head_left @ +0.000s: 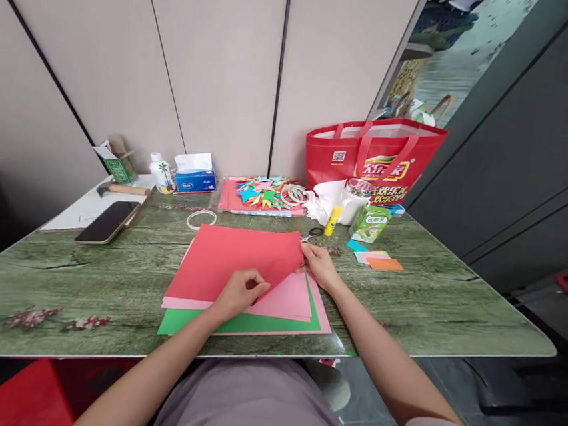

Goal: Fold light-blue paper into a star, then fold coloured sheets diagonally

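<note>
A red sheet of paper (240, 255) lies on top of a stack of coloured sheets. Its right side is lifted and bent over toward the left. My left hand (240, 294) is closed at the sheet's lower edge, thumb and fingers curled together on the red paper; the fingertips are partly hidden. At the right edge, my right hand (319, 264) pinches the same red sheet. Pink paper (290, 299) and green paper (188, 321) show beneath it. Just behind my right hand lie scissors (313, 234), partly covered.
A glue stick (333, 221), juice box (370, 224), white mug (353, 203) and red bag (334, 161) stand at the right back. Paper stars (265, 194), a tape roll (201, 219) and a tissue box (195, 181) are behind the stack. Left are a phone (108, 221) and hammer (123, 189).
</note>
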{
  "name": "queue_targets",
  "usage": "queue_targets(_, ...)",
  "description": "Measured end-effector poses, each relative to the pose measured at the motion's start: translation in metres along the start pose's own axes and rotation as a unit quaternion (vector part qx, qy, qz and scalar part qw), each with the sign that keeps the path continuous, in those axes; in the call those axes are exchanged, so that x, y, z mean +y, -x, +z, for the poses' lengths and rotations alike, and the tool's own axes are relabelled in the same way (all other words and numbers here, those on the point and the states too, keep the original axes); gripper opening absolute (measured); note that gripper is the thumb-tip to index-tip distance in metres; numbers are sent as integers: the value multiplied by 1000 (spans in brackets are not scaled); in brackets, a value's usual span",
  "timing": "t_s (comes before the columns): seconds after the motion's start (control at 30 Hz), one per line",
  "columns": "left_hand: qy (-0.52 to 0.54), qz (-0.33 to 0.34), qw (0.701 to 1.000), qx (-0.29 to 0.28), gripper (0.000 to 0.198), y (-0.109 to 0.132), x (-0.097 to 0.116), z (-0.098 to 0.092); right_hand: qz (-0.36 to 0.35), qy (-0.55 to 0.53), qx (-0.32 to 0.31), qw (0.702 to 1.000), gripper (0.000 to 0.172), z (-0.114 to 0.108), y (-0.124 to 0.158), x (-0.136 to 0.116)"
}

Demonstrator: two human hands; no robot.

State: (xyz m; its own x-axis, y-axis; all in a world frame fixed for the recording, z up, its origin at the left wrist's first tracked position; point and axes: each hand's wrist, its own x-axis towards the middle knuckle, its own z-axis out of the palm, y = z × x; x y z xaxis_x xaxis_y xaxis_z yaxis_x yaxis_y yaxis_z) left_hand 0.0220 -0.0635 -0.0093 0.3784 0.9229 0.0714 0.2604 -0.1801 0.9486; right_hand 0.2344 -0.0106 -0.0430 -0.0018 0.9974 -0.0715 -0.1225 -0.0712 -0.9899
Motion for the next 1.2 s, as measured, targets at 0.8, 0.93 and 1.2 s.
queue_targets(0.8, -46, 114, 990, -64, 15, 10, -2, 4, 45, 49, -6, 998, 9, -9, 25, -15)
queue_targets(0.93, -219, 178, 949, -138, 62, 14, -5, 7, 70, 56, -7, 996, 15, -28, 74, -20)
queue_targets(1.2, -335, 261, 900, -97, 44, 14, -8, 11, 82, 19, -13, 996, 42, -25, 124, -26)
